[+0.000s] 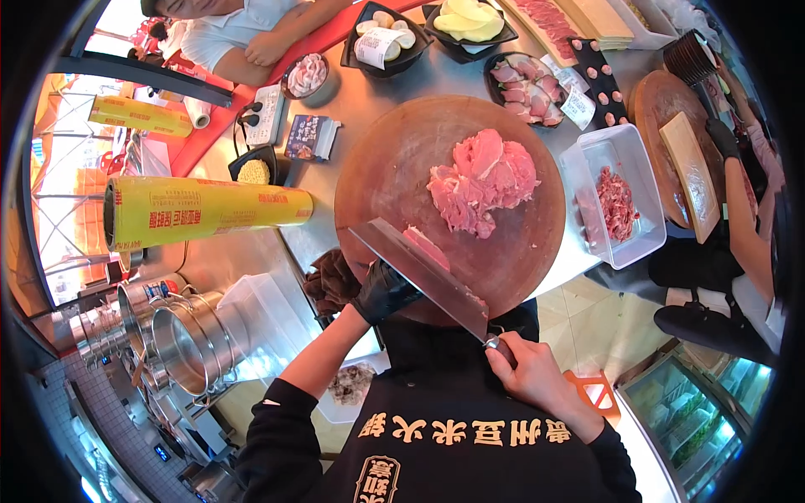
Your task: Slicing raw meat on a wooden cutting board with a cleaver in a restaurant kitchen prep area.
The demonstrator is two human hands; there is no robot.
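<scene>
My right hand [534, 374] grips the wooden handle of a cleaver [421, 270], whose broad blade slants up and left over a round wooden chopping block [383, 170]. In a black glove, my left hand [385, 290] is at the block's near left edge, close against the blade. The blade hides its fingertips and whatever may lie under them. Just beyond the blade lies a strip of raw pink meat [427, 247]. A larger heap of raw meat [484, 176] rests farther back on the block, apart from the cleaver.
A clear plastic bin [651, 232] with cut meat stands right of the block. To the left lies a large roll of cling film [214, 210]. Plates of sliced meat [528, 88] and potato slices [468, 22] stand behind. A co-worker's gloved hand [723, 138] is at a second block [660, 94].
</scene>
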